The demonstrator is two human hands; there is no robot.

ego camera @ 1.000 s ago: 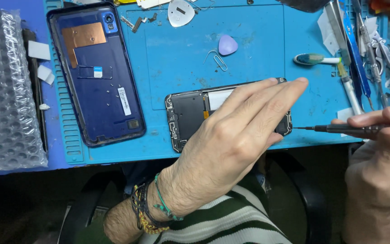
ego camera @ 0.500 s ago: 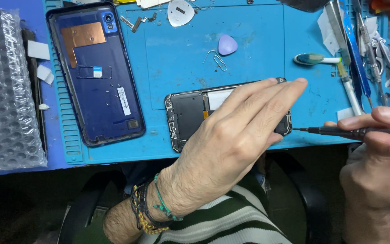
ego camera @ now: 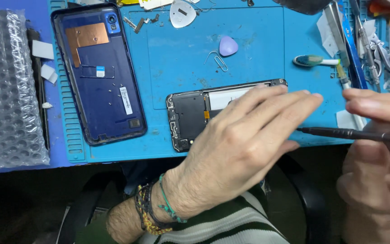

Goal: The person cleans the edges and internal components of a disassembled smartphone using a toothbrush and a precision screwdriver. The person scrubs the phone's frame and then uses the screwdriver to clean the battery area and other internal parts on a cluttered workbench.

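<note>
An opened phone (ego camera: 190, 115) with its back removed lies on the blue work mat (ego camera: 258, 54) near the front edge. My left hand (ego camera: 244, 144) rests flat over its right part, fingers stretched out and pressing it down. My right hand (ego camera: 378, 153) holds a thin black screwdriver (ego camera: 344, 133) level at the phone's right end; its tip is hidden behind my left fingers. The phone's dark blue back cover (ego camera: 98, 72) lies inside-up to the left.
A bubble-wrap sheet (ego camera: 7, 90) covers the far left. A purple pick (ego camera: 228, 46), a paper clip (ego camera: 217, 61), a white pick (ego camera: 182, 12) and small screws lie on the mat. A brush (ego camera: 314, 60), tweezers and other tools crowd the right side.
My right hand has drawn the screwdriver a little to the right, away from the phone. My left hand stays on the phone.
</note>
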